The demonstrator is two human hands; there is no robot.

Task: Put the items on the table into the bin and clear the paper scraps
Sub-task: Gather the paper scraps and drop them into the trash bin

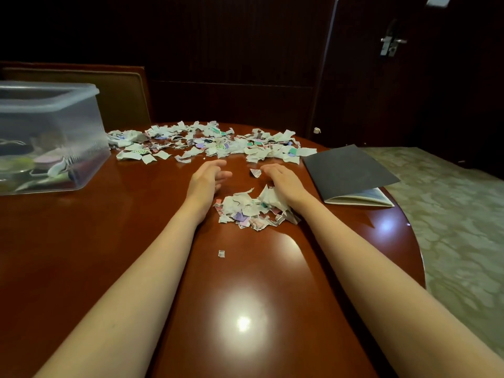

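Bin (81, 126): mixed items (46, 162) inside | paper scraps (207, 143): on table (109, 227) | left hand (208, 177), right hand (283, 181): fingers loose

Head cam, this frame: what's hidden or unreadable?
All head view:
1. The clear plastic bin is cut off by the left edge, and its contents are blurred through its wall.
2. Print on the torn paper scraps is too small.
3. The right hand covers whatever lies under its palm.
4. The dark grey booklet has its pages under its cover.

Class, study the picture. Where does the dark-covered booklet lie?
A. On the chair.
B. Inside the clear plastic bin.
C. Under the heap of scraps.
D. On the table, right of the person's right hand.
D: the booklet lies flat on the table near its right edge, just right of the right hand, far from the clear bin.
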